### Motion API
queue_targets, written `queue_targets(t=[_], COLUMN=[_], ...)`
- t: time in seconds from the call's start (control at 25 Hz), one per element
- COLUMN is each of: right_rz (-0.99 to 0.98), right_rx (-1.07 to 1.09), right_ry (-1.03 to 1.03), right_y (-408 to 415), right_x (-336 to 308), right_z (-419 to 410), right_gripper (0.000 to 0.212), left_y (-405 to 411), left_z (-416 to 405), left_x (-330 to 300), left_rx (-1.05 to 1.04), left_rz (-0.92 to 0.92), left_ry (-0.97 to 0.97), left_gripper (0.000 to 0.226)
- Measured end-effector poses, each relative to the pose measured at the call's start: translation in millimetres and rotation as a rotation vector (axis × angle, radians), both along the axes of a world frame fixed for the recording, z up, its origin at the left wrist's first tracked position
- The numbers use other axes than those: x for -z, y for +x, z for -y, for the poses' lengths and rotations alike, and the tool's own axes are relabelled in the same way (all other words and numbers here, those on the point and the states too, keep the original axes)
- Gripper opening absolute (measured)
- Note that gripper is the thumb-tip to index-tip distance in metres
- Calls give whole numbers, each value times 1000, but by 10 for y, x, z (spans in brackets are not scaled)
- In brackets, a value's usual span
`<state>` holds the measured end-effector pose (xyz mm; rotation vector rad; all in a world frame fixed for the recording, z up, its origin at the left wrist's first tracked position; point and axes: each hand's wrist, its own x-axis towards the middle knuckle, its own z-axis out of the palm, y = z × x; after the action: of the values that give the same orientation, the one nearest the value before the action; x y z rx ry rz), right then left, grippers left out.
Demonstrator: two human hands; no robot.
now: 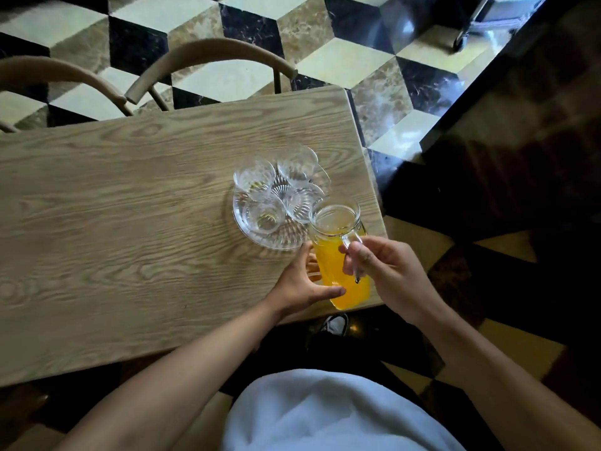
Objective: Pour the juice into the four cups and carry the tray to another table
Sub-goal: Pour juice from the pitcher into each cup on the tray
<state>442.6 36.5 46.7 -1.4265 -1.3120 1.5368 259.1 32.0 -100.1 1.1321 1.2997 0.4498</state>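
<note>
one wooden table (130,222), checkered floor (325,43)

Both forearms are extended toward 12 o'clock; the right hand (387,271) is closed in a grip, the left hand (302,284) curled, fingers spread.

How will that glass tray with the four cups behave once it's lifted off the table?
The glass tray looks smooth and ribbed, so probably slippery and breakable. The four cups stand loose and crowded on it, likely to slide or clink if it tilts. With juice from the jug added, it should feel heavier and prone to slosh.
</note>
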Motion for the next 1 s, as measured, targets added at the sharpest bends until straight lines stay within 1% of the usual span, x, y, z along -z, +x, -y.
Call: queue_targets(t=[0.08, 0.28, 0.4, 0.6, 0.72, 0.88, 1.0], right_rz=[38, 96, 115, 155, 200, 262, 316], right_rx=[7, 33, 65, 101, 99, 129, 130], right_ry=[1, -54, -70, -76, -80, -101, -107], right_y=[-28, -45, -63, -106, -145, -209, -241], right_x=[9, 85, 76, 54, 55, 73, 88], right_z=[-43, -66, -70, -118, -153, -228, -286], right_gripper=[30, 31, 29, 29, 30, 33, 33], left_y=[-7, -5, 31, 75, 92, 133, 161], left_z=[-24, -21, -26, -80, -89, -101, -106], left_x=[30, 93, 62, 7, -9, 27, 41], left_rx=[20, 67, 74, 49, 32, -2, -27], left_rz=[10, 77, 99, 153, 183, 193, 207], left_ry=[-18, -80, -105, -135, -159, -149, -169], left_gripper=[108, 100, 100, 96, 90, 93, 90])
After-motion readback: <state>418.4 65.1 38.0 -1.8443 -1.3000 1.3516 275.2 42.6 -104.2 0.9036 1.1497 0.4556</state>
